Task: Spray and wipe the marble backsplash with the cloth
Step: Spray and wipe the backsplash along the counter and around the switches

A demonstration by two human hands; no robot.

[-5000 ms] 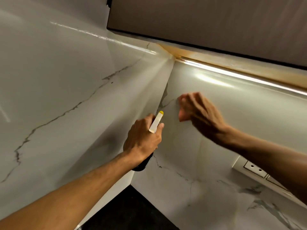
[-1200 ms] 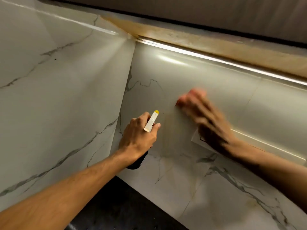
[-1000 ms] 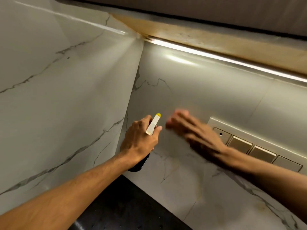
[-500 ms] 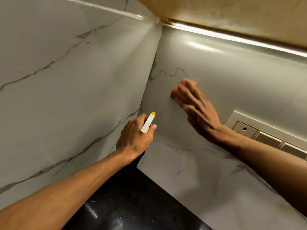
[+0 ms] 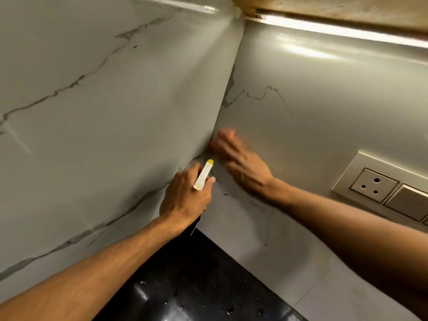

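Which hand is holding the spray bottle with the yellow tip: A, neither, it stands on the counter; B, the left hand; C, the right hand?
B: the left hand grips the spray bottle, while the right hand lies against the marble backsplash near the corner.

Bare left hand [image 5: 185,200] and right hand [image 5: 243,167], forearms bare to the frame edge

Wall socket [image 5: 374,186] right; black countertop [image 5: 196,286] below.
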